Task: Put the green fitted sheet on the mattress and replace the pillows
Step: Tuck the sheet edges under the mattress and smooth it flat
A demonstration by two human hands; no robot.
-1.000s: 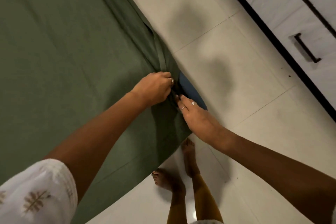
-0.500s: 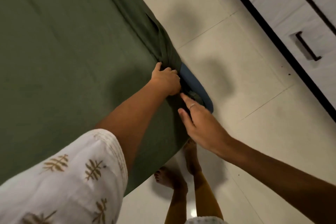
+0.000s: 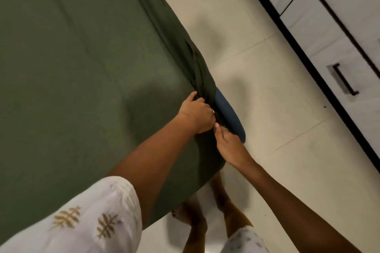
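The green fitted sheet (image 3: 78, 63) covers the top of the bed and hangs bunched down its near right corner. A strip of the blue mattress (image 3: 228, 114) shows bare at that corner below the sheet's edge. My left hand (image 3: 196, 114) is closed on a gathered fold of the sheet at the corner. My right hand (image 3: 228, 146) lies just below it, fingers pressed against the sheet's edge beside the blue strip; whether it grips cloth is hidden. No pillows are in view.
Pale tiled floor (image 3: 277, 129) runs along the bed's right side. A white wardrobe with black trim and a dark handle (image 3: 345, 80) stands at the right. My bare feet (image 3: 205, 211) are on the floor at the bed's corner.
My left hand slid a little along the corner while keeping hold of the sheet fold. My right hand moved closer until it touches the left. More blue mattress shows.
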